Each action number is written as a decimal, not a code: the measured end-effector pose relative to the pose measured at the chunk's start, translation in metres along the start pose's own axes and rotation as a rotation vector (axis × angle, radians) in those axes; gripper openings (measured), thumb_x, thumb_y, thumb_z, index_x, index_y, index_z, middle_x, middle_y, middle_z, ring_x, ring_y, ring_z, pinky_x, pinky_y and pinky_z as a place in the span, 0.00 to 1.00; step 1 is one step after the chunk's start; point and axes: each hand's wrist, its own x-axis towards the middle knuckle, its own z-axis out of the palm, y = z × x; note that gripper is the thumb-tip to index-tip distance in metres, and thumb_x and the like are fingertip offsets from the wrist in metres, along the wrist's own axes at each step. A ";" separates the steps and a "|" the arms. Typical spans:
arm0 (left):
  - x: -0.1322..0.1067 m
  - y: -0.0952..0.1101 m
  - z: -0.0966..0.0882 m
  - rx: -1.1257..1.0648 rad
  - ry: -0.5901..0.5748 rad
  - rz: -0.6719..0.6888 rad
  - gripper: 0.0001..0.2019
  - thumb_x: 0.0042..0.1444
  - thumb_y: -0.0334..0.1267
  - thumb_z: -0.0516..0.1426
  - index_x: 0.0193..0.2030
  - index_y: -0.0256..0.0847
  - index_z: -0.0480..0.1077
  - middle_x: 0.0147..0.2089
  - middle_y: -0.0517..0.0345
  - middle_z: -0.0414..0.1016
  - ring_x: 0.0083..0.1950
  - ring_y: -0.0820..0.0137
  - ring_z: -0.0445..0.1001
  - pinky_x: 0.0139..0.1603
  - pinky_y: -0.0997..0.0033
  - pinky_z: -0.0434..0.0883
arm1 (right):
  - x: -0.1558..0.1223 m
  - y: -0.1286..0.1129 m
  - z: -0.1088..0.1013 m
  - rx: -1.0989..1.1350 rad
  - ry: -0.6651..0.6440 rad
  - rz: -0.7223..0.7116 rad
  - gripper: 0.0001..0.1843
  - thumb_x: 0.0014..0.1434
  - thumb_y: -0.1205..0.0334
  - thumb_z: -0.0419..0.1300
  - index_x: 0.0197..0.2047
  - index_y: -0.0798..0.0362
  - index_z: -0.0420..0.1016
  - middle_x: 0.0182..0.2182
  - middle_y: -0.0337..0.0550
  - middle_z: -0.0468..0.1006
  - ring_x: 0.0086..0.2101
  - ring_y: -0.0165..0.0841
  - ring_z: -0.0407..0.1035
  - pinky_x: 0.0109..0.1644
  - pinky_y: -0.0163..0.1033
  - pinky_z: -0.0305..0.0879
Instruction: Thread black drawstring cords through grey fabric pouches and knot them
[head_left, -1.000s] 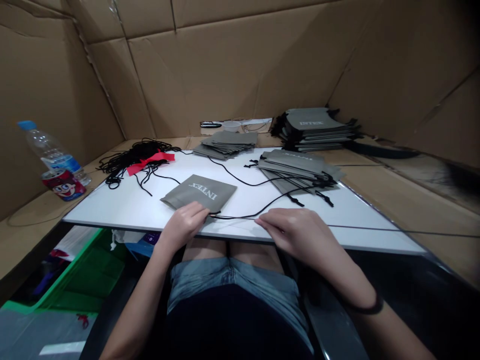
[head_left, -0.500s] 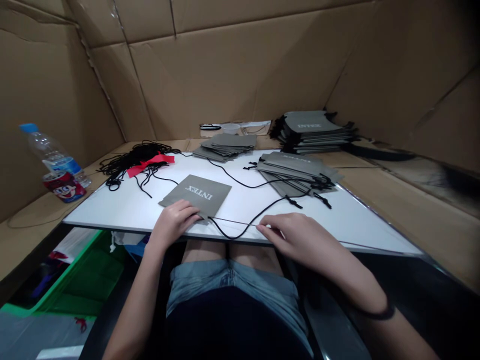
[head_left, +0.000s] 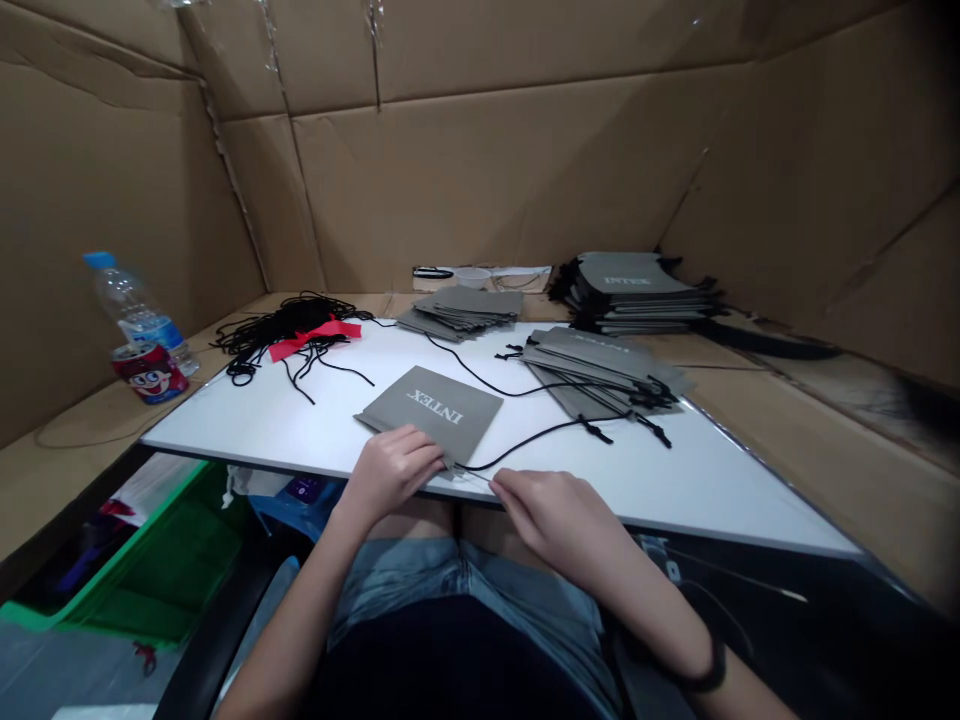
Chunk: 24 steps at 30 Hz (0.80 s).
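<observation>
Pouch, grey, drawstring type, printed INTEX point(head_left: 427, 412): one, lying flat on a white board point(head_left: 675, 490) near its front edge, directly before the person and apart from the others, which gives the hands room around it.

Left hand point(head_left: 391, 476): resting on the pouch's lower corner, fingers curled over it, apparently to keep it from sliding; no clear pinch can be seen.

Right hand point(head_left: 551, 520): just right of the pouch, fingers drawn narrowly together at a thin strand near the board's edge; whether they actually hold it cannot be told.

Black cord point(head_left: 532, 445): runs from the pouch's corner up to the right, ending in knotted tips beside the second stack.

Stacks of pouches: one on the board at right point(head_left: 600, 358), cords trailing off it; one smaller at the board's far edge point(head_left: 461, 310); one tallest, on the cardboard beyond point(head_left: 630, 285) — set back, seemingly to leave the front of the board free.

Loose items: black cord tangle point(head_left: 292, 322) with a red strip point(head_left: 309, 340), at far left of the board — within reach; water bottle point(head_left: 135, 310) and a printed can point(head_left: 150, 373), off the board.
</observation>
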 end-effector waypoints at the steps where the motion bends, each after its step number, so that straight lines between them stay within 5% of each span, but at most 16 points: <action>1: -0.002 -0.003 -0.002 -0.046 0.006 -0.029 0.07 0.62 0.35 0.53 0.39 0.38 0.73 0.34 0.52 0.77 0.36 0.68 0.72 0.34 0.69 0.69 | 0.000 0.001 -0.001 0.004 0.005 -0.009 0.16 0.64 0.64 0.48 0.26 0.52 0.69 0.23 0.41 0.77 0.22 0.30 0.69 0.26 0.37 0.44; 6: -0.022 -0.032 -0.026 -0.145 0.152 -0.394 0.12 0.55 0.41 0.60 0.45 0.39 0.72 0.42 0.50 0.76 0.45 0.64 0.73 0.44 0.64 0.71 | -0.003 0.017 -0.008 -0.010 0.103 -0.031 0.15 0.63 0.65 0.49 0.28 0.52 0.71 0.24 0.41 0.78 0.25 0.31 0.71 0.27 0.36 0.49; 9: -0.032 -0.048 -0.037 -0.108 0.310 -0.761 0.12 0.58 0.45 0.56 0.35 0.37 0.73 0.33 0.54 0.75 0.36 0.67 0.73 0.37 0.68 0.69 | -0.004 0.024 -0.010 -0.023 0.184 -0.067 0.15 0.63 0.65 0.49 0.29 0.51 0.73 0.24 0.41 0.78 0.25 0.31 0.70 0.27 0.35 0.51; 12: -0.034 -0.055 -0.039 -0.221 0.302 -1.027 0.21 0.60 0.50 0.51 0.25 0.37 0.70 0.22 0.58 0.69 0.26 0.71 0.67 0.28 0.73 0.64 | -0.005 0.025 -0.010 -0.023 0.260 -0.136 0.15 0.62 0.66 0.48 0.31 0.50 0.74 0.23 0.41 0.77 0.25 0.31 0.70 0.27 0.34 0.53; 18: -0.024 -0.053 -0.038 -0.681 0.257 -1.115 0.21 0.56 0.49 0.55 0.18 0.38 0.64 0.17 0.60 0.64 0.19 0.77 0.61 0.22 0.78 0.59 | -0.007 0.023 -0.008 -0.038 0.370 -0.215 0.14 0.63 0.68 0.48 0.33 0.52 0.74 0.26 0.41 0.78 0.26 0.30 0.70 0.28 0.34 0.53; 24: -0.017 -0.043 -0.029 -0.871 0.589 -1.118 0.16 0.52 0.48 0.60 0.24 0.36 0.68 0.20 0.57 0.71 0.21 0.75 0.69 0.24 0.79 0.67 | -0.007 0.015 -0.003 -0.024 0.357 -0.180 0.15 0.64 0.66 0.47 0.31 0.52 0.73 0.23 0.41 0.76 0.24 0.30 0.69 0.27 0.34 0.51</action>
